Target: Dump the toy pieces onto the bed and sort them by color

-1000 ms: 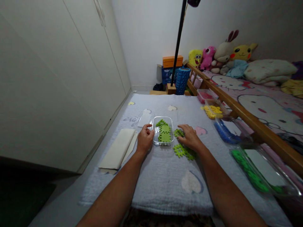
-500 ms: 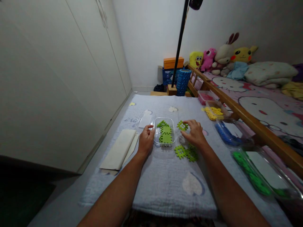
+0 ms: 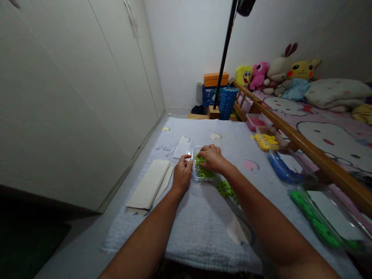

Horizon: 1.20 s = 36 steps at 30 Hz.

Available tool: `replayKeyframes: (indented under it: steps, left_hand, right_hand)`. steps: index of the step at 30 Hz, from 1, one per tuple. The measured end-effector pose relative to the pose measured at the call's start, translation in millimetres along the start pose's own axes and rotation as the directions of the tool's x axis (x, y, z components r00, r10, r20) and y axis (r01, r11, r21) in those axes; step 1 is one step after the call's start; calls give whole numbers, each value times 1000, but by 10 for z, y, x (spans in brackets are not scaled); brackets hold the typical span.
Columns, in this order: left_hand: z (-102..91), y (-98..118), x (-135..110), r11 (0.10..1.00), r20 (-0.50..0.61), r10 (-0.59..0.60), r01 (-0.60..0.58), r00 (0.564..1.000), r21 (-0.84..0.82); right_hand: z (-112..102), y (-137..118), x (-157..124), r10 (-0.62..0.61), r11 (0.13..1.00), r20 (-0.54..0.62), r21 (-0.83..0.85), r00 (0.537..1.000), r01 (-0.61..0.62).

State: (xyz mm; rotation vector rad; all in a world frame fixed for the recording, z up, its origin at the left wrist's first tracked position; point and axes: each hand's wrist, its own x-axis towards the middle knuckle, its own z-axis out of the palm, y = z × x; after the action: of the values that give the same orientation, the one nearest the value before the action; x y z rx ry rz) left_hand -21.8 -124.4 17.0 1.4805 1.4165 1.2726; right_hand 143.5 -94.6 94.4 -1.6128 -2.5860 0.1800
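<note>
A small clear plastic container (image 3: 196, 178) lies on the pale blue blanket (image 3: 203, 224) and holds flat green interlocking pieces (image 3: 203, 173). My left hand (image 3: 182, 173) is closed on the container's left wall. Reaching over the container from the right, my right hand (image 3: 213, 158) has its fingers curled down on the green pieces inside; a piece seems to be under the fingertips. A few more loose green pieces (image 3: 226, 189) lie on the blanket just right of the container, partly hidden by my right forearm.
The clear lid (image 3: 180, 148) lies behind and left of the container, with a folded cream cloth (image 3: 149, 184) beside it. Trays of red (image 3: 254, 121), yellow (image 3: 266, 140), blue (image 3: 279, 167) and green (image 3: 318, 219) pieces line the wooden bed rail (image 3: 305, 149). A black pole (image 3: 225, 58) stands behind.
My right hand lifted a green piece from the blanket, carried it left and lowered it into the container. The left hand stayed on the container's side.
</note>
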Motion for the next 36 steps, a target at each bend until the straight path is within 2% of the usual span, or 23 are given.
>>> replayKeyframes:
  steps: [4,9,12,17,20,22,27,32,36]
  left_hand:
    - [5,-26,6,1000,-2,4,-4,1000,-4]
    - [7,-26,-6,1000,4,2,-2,1000,4]
    - [2,-8,-15,1000,3,0,0,1000,27]
    - [0,-6,-6,999,-5,0,1,1000,35]
    - [3,9,-3,999,2,0,0,1000,42]
    - [3,34,-6,999,4,-3,2,1000,48]
    - [0,58,-13,999,6,-5,5,1000,46]
    - [7,4,-6,1000,8,-16,16,1000,19]
    - [13,4,1,1000,5,-29,29,1000,3]
  right_hand:
    - [59,93,-47,45,997,-91,65,995,-39]
    - [60,518,-351,161,977,-180,169,970,-131]
    - [63,832,-642,215,965,-140,182,967,-188]
    - [115,1134,-1123,297,936,50,184,954,-301]
    - [206,1156,-1282,301,931,124,176,945,-320]
    - [289,1147,-1325,300,931,134,175,944,-321]
    - [424,1136,-1297,261,942,22,213,965,-260]
    - [267,1021,-1138,254,951,-135,213,958,-222]
    - [54,749,-905,154,960,-221,263,963,-93]
